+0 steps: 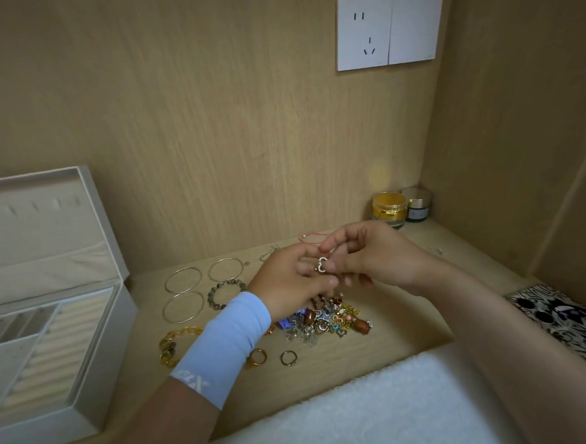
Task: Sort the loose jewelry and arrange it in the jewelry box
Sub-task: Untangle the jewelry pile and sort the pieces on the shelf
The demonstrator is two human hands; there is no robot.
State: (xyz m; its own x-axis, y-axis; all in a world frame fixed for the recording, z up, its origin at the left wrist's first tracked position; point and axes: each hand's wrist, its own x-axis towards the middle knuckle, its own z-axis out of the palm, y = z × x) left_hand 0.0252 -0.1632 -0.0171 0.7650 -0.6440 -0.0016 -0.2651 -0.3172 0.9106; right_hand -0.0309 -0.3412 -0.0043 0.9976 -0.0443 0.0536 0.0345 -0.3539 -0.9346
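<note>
My left hand (pixel 290 282) and my right hand (pixel 372 254) meet above the wooden desk, both pinching a small sparkly open ring (pixel 322 264). Under them lies a pile of small charms and earrings (pixel 328 319). Three thin silver bangles (pixel 182 280) and a dark bead bracelet (pixel 225 294) lie to the left. An amber chain bracelet (pixel 170 344) and two gold rings (pixel 288 357) lie nearer me. The open cream jewelry box (pixel 97 350) stands at the far left, showing ring rolls and compartments.
Two small cream jars (pixel 390 209) stand in the back right corner. A thin red cord (pixel 311 236) and a fine chain (pixel 269 252) lie near the back wall. A patterned black-and-white pouch (pixel 565 322) sits at the right. A white towel (pixel 364 406) covers the front edge.
</note>
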